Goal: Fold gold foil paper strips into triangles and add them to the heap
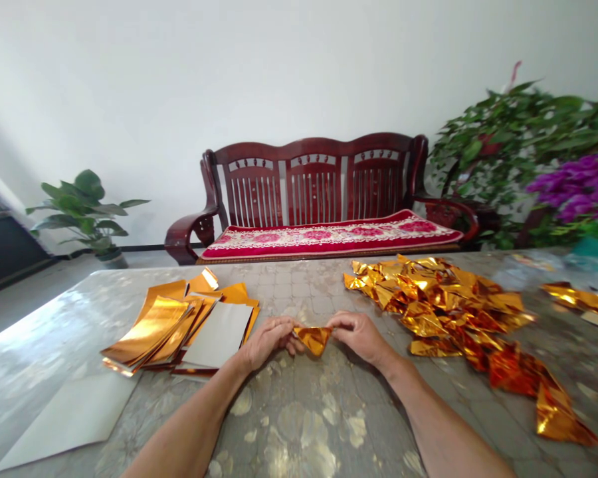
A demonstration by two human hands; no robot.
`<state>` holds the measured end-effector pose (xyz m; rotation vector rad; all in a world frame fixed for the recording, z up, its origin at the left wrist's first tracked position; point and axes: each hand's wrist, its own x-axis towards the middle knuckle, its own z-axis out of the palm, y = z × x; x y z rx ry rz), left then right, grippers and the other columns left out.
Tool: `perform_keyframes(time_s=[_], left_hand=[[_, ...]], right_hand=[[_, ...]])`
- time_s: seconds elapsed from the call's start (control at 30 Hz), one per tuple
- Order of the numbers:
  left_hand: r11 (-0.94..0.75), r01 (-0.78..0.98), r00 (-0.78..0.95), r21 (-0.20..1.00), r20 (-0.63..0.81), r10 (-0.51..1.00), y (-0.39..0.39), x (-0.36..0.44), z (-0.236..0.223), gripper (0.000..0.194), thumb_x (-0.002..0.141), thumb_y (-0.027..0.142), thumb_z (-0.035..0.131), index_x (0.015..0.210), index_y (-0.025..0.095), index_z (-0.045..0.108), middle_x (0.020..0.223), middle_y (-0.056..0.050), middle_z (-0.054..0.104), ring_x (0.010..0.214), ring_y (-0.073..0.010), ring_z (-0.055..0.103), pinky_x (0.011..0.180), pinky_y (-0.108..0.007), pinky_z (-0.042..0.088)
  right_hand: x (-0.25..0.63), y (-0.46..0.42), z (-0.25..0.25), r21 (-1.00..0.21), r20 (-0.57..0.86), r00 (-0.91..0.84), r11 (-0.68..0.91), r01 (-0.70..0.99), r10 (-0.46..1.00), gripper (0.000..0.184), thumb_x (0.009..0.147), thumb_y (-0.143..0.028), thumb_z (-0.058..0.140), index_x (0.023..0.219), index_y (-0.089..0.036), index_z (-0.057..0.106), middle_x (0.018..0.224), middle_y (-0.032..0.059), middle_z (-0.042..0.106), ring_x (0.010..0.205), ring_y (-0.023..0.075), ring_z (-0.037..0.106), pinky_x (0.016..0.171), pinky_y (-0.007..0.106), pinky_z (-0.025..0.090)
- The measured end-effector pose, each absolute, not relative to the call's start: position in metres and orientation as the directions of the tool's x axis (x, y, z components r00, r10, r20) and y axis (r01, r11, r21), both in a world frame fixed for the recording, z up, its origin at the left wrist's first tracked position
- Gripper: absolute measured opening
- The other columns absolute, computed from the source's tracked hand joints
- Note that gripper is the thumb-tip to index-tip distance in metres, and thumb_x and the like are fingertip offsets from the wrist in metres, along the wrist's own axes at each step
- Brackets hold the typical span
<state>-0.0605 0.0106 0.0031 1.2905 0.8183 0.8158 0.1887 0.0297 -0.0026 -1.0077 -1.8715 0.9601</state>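
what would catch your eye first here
The heap of crumpled gold foil on the right of the table catches the eye first, opposite a stack of flat gold sheets on the left. Between them, the left hand and right hand pinch a small folded gold piece. Behind the table stands a dark red wooden bench with a red cushion.

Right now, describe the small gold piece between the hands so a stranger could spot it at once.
Facing the dark red wooden bench, look down at the mottled tabletop. Between the flat stack of gold foil sheets and the heap of folded gold foil, find the left hand and right hand: the small folded foil triangle they pinch is the only piece held.
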Motion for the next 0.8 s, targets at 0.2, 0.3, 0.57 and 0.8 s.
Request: perform_keyframes(time_s=[0.2, 0.3, 0.57, 0.8], left_hand=[[0.17, -0.081, 0.539, 0.982, -0.101, 0.836, 0.007, -0.06, 0.006, 0.047, 0.072, 0.036, 0.08, 0.112, 0.014, 0.067, 0.09, -0.009, 0.076, 0.072, -0.0137, 0.068, 0.067, -0.022, 0.05], [0.201, -0.131, 0.555, 0.971, -0.096, 0.826, 0.006, -0.059, 0.006, 0.05, 0.069, 0.035, 0.083, 0.112, 0.015, 0.068, 0.094, -0.009, 0.075, 0.073, -0.0137, 0.068, 0.069, -0.023, 0.052], [0.245, -0.127, 0.455, 0.961, -0.163, 0.875, 0.009, -0.052, 0.002, 0.049, 0.062, 0.042, 0.086, 0.095, 0.01, 0.071, 0.075, -0.008, 0.075, 0.055, -0.0097, 0.064, 0.055, -0.018, 0.049], [0.18, -0.085, 0.39, 0.98, -0.134, 0.911, 0.009, -0.048, -0.002, 0.048, 0.063, 0.05, 0.082, 0.086, 0.01, 0.066, 0.065, -0.006, 0.072, 0.051, -0.0109, 0.063, 0.05, -0.019, 0.048]], right_hand=[[0.187, 0.029, -0.001, -0.94, 0.203, -0.298, 0.27, 0.206, 0.933, 0.021, 0.07, -0.019, 0.057, 0.08, -0.017, 0.075, 0.071, -0.0002, 0.065, 0.058, 0.0113, 0.058, 0.058, 0.022, 0.045], [0.185, 0.028, 0.0, -0.965, 0.164, -0.279, 0.213, 0.154, 0.946, 0.02, 0.069, -0.023, 0.06, 0.081, -0.017, 0.075, 0.072, 0.0004, 0.067, 0.058, 0.0117, 0.059, 0.057, 0.022, 0.046], [0.182, 0.026, 0.002, -0.955, 0.184, -0.271, 0.236, 0.177, 0.945, 0.021, 0.069, -0.022, 0.06, 0.081, -0.016, 0.076, 0.072, 0.0014, 0.069, 0.06, 0.0122, 0.06, 0.059, 0.023, 0.049], [0.183, 0.025, 0.003, -0.908, 0.264, -0.281, 0.336, 0.251, 0.923, 0.022, 0.069, -0.017, 0.057, 0.08, -0.018, 0.076, 0.074, 0.002, 0.069, 0.064, 0.0131, 0.06, 0.062, 0.023, 0.049]])
